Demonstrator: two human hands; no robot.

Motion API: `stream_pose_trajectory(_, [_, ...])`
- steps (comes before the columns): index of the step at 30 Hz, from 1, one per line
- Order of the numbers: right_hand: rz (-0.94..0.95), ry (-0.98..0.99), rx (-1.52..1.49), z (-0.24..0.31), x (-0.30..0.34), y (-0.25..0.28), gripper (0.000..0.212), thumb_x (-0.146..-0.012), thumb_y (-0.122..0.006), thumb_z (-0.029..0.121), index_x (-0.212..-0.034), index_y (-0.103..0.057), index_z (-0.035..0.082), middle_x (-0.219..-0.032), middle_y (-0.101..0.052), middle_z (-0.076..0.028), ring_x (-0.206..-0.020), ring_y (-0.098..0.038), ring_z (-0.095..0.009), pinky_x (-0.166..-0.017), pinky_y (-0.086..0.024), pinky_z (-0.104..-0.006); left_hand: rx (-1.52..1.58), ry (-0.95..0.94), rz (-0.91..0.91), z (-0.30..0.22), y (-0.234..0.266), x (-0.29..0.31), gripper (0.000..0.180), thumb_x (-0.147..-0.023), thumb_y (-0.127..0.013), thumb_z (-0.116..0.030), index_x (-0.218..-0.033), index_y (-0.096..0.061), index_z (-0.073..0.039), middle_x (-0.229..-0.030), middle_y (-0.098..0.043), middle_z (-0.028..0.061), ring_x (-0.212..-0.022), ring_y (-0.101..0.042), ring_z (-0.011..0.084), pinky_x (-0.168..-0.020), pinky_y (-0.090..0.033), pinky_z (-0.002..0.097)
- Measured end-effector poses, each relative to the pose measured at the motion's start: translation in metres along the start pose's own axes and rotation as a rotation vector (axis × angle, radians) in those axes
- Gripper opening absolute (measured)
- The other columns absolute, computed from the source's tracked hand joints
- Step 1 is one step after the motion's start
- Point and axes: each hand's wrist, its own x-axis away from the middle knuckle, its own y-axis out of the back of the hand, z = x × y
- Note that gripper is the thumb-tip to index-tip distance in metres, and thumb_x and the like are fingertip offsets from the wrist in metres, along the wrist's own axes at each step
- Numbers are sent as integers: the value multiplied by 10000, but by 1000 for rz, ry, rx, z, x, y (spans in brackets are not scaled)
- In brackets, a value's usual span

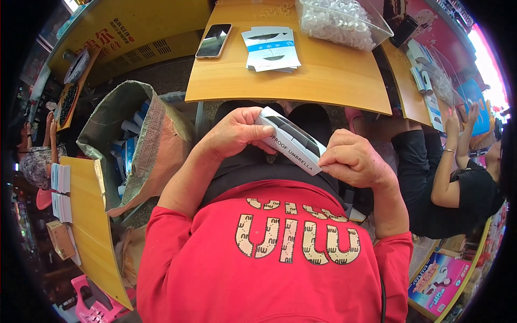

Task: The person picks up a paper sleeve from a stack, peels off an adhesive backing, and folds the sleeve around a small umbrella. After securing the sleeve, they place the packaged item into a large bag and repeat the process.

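Above my lap I hold a narrow white umbrella carton (293, 141) with a black umbrella picture on its side. It tilts down toward the right. My left hand (237, 132) grips the upper end, the thumb lying over the face and the fingers behind. At the lower end, my right hand (353, 160) is closed with thumb and bent fingers pinching the corner. Whether anything is inside the carton cannot be seen. On the wooden table (231, 83) beyond lies a stack of flat white cartons (272, 54) with umbrella pictures and a blue band.
A phone (214, 41) lies left of the stack; a clear bin (344, 24) of whitish plastic pieces stands to its right. Left of me, a woven sack (167, 124) holds blue-and-white cartons. Another person (458, 183) sits at the right, near a side table (404, 81).
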Motion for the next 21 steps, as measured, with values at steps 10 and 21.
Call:
stream_pose_trajectory(10, [-16,21,115,7,-9,-4,84,-585,-543,15,-659,-535,54,-613,-476,-77,-615,-487,-249,-571,-395,-333,17,69,57,-3,-1,-2,178,-796,-540,-83,-936,-523,25,-852,-590,129,-766,-594,211,-630,-525,311])
stream_pose_trajectory(21, [60,-3,21,3,-27,10,152,-643,-582,43,-795,-579,53,-751,-528,-76,-738,-505,-240,-669,-401,-322,30,138,132,1,-8,-8,200,-789,-566,-122,-934,-520,8,-848,-590,107,-768,-592,194,-651,-516,302])
